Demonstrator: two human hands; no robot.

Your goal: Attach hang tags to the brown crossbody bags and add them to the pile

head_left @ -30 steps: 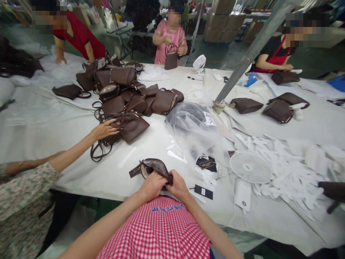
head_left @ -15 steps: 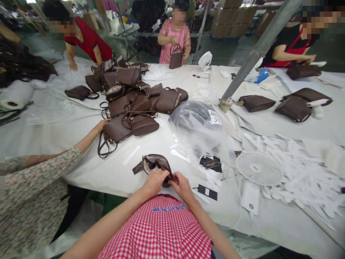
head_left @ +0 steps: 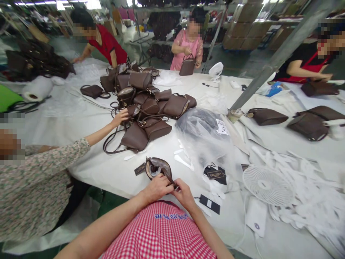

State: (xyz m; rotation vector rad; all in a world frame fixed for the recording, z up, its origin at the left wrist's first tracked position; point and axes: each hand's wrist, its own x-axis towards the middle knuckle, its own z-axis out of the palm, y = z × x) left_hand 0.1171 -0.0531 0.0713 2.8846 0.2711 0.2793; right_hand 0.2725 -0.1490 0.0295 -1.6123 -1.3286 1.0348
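Note:
A small dark brown handbag (head_left: 167, 168) lies at the table's front edge, its mouth open and pale lining showing. My left hand (head_left: 159, 185) is closed on the bag's near rim, the fingertips partly inside the opening. Close beside it, my right hand (head_left: 183, 192) pinches the right end of the same rim. The fingers of both hands almost meet there; the exact part between them is hidden. A dark hang tag (head_left: 140, 169) sticks out at the bag's left. Another black tag (head_left: 209, 204) lies right of my right hand.
Brown handbags (head_left: 142, 102) are heaped beyond, where a co-worker's hand (head_left: 121, 117) reaches in from the left. A clear plastic bag (head_left: 199, 133) of dark items, a white fan (head_left: 265, 185) and white strips (head_left: 309, 194) lie to the right. A slanted metal pole (head_left: 272, 61) rises behind.
The view has tilted, so everything sits lower and further right. The co-worker's hand at left has moved from the nearest heaped bag deeper into the pile. My hands stay on the bag's rim.

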